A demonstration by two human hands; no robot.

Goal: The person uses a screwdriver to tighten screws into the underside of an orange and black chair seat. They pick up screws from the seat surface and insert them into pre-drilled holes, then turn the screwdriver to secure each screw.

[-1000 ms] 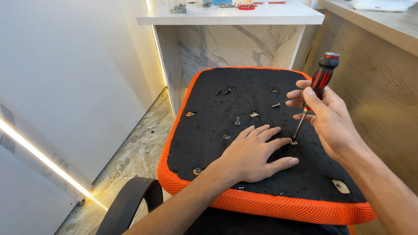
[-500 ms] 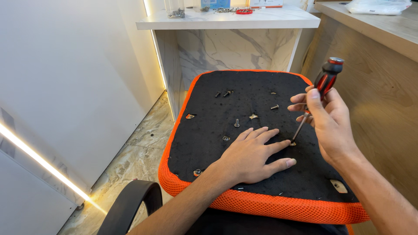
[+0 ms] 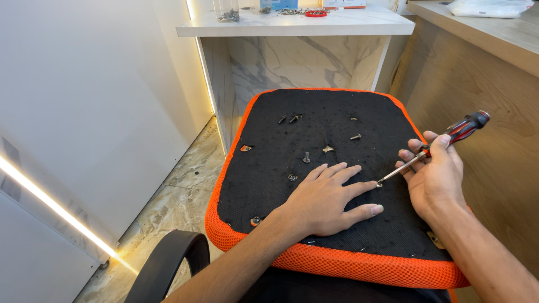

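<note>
- The left hand [image 3: 325, 199] lies flat and empty, fingers spread, on the black underside of an orange-edged seat cushion [image 3: 337, 264].
- The right hand [image 3: 435, 179] grasps a red-and-black screwdriver [image 3: 435, 147], its tip on the cushion just beyond the left index fingertip.
- Loose screws [image 3: 306, 158] lie scattered beyond the left hand.
- A marble desk [image 3: 292, 25] stands farther off.

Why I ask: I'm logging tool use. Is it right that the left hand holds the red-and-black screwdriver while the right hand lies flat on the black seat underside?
Hands are swapped. The head view shows the right hand holding the screwdriver, the left hand flat on the seat underside.
</note>
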